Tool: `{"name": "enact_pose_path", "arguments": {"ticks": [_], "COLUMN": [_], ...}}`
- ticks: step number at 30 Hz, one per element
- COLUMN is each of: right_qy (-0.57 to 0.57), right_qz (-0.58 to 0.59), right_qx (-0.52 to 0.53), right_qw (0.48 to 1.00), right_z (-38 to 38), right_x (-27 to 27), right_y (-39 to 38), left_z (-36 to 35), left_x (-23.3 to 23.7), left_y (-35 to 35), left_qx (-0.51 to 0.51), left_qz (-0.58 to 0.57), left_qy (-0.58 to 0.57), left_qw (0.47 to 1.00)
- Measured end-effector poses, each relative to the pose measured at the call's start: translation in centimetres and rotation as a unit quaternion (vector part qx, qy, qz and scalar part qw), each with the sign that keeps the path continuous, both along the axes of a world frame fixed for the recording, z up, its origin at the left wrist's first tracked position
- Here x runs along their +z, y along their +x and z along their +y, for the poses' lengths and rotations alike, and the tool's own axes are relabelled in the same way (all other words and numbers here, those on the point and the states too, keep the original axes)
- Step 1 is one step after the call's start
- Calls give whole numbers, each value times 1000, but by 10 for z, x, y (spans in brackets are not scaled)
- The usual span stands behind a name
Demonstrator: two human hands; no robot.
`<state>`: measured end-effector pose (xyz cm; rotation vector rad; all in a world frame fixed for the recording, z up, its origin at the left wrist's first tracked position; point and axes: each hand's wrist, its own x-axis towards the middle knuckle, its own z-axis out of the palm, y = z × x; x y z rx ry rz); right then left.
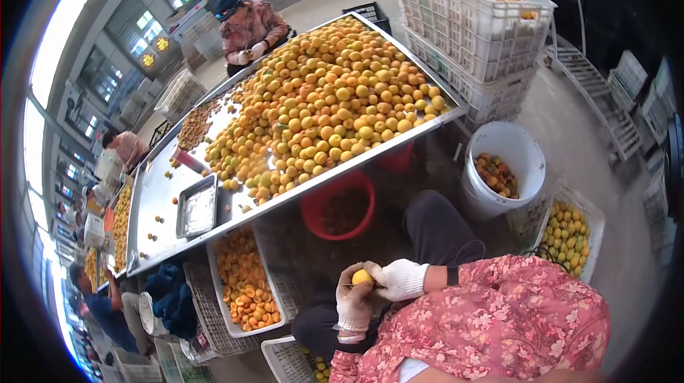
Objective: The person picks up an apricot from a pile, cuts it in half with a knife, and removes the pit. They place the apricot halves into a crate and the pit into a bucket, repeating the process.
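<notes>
A yellow apricot (362, 277) is held in front of my lap, between my two gloved hands. My left hand (353, 306), in a soiled white knit glove, is closed around its lower side. From the right, my right hand (400, 280), in a cleaner white glove, has its fingers bent against the same apricot. Whether a small tool is in those fingers cannot be made out. Beyond my knees, a metal-edged table (151, 201) bears a large heap of whole apricots (320, 109).
Under the table stand a red basin (370, 205) and a crate of split apricots (246, 280). At right are a white bucket (476, 198), a crate of yellow-green fruit (566, 237) and stacked crates (467, 34). A metal tray (197, 206) lies on the table; a co-worker (249, 27) is opposite.
</notes>
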<state>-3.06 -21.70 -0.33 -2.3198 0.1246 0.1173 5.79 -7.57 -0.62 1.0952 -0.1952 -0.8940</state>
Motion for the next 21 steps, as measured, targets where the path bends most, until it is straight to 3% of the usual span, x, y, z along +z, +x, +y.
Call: {"name": "enact_pose_path", "arguments": {"ticks": [8,13,14,15,18,19,21], "right_qy": [12,189,200,212,73,106,147], "right_qz": [-11,-10,-14,-17,2,48,-51], "right_qx": [1,-16,-33,-35,-7,-41,-86], "right_qw": [1000,982,979,977,997,992,984], "right_z": [-2,-5,-7,-8,-8,-9,-11], "right_x": [-28,-34,-35,-34,-40,-13,-22], "right_y": [-2,-6,-8,-7,-6,-4,2], "left_z": [-3,-6,-10,-11,-3,-1,-4], "left_x": [-20,-23,-17,-10,-21,-27,-30], "left_y": [2,-7,-13,-15,-18,-16,-15], "left_qx": [-2,9,18,26,29,26,66], "left_qz": [70,71,-8,73,75,65,-34], "left_qy": [4,31,33,44,10,-1,21], "left_qw": [998,997,999,996,997,998,997]}}
